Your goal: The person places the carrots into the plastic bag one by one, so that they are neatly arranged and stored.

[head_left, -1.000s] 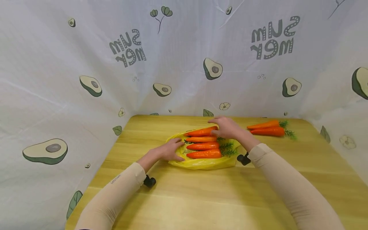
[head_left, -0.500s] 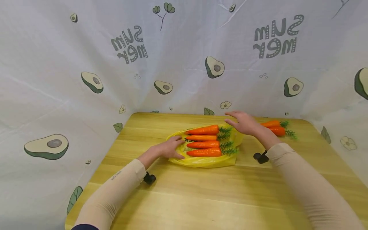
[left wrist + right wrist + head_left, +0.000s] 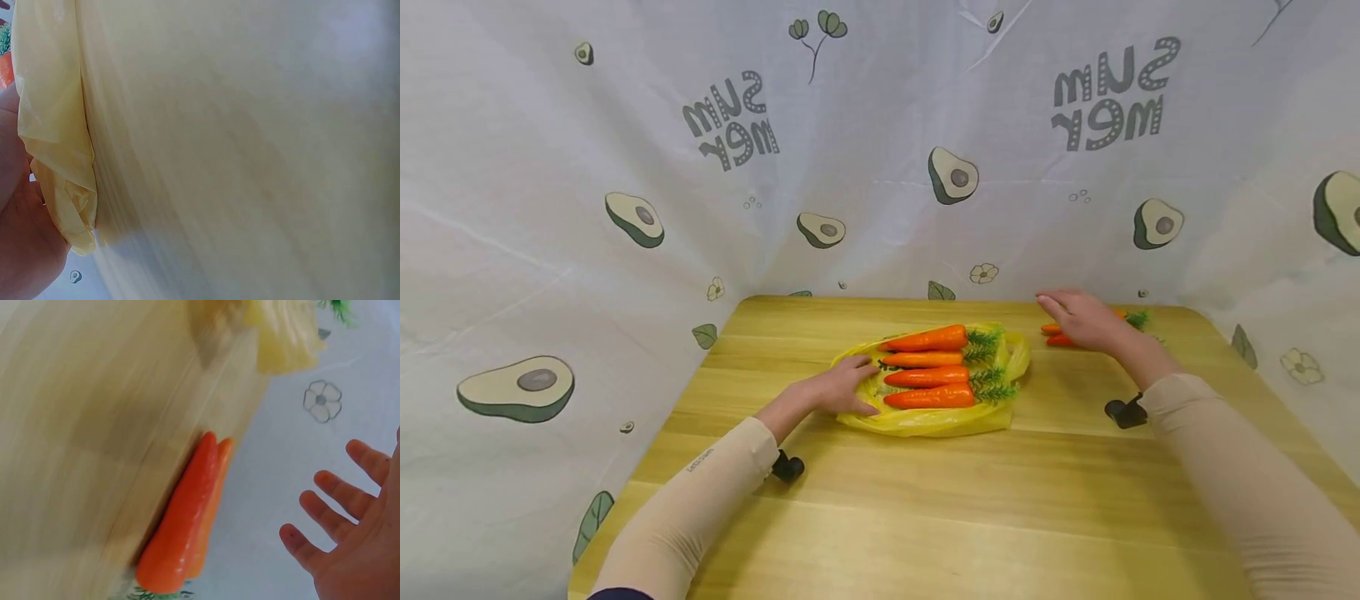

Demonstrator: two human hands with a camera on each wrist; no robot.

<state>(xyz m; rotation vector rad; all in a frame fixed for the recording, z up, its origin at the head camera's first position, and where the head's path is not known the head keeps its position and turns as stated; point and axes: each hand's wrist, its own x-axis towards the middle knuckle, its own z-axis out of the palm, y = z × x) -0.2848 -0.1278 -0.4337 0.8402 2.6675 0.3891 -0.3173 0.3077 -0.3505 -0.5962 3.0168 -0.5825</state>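
Observation:
A yellow plastic bag (image 3: pixel 925 425) lies spread on the table, with several orange carrots (image 3: pixel 928 377) side by side on it, their green tops to the right. My left hand (image 3: pixel 842 387) rests at the bag's left end, thumb and fingers spread apart; in the left wrist view, crumpled plastic (image 3: pixel 53 125) partly covers this hand. My right hand (image 3: pixel 1086 321) hovers over two more carrots (image 3: pixel 1060 340) at the back right, partly hiding them. The right wrist view shows its straight, separated fingers apart from the red-orange carrot (image 3: pixel 178 519) and the carrot behind it.
The wooden table (image 3: pixel 880 517) reaches back to a white curtain (image 3: pixel 880 150) printed with avocados, which also hangs at both sides. Bare wood lies between the bag and the two carrots at the right. Black wrist cameras (image 3: pixel 1126 412) sit below the wrists.
My right hand has left the back carrot on the bag and moved right, over the two separate carrots. My left hand has stayed at the bag's left end.

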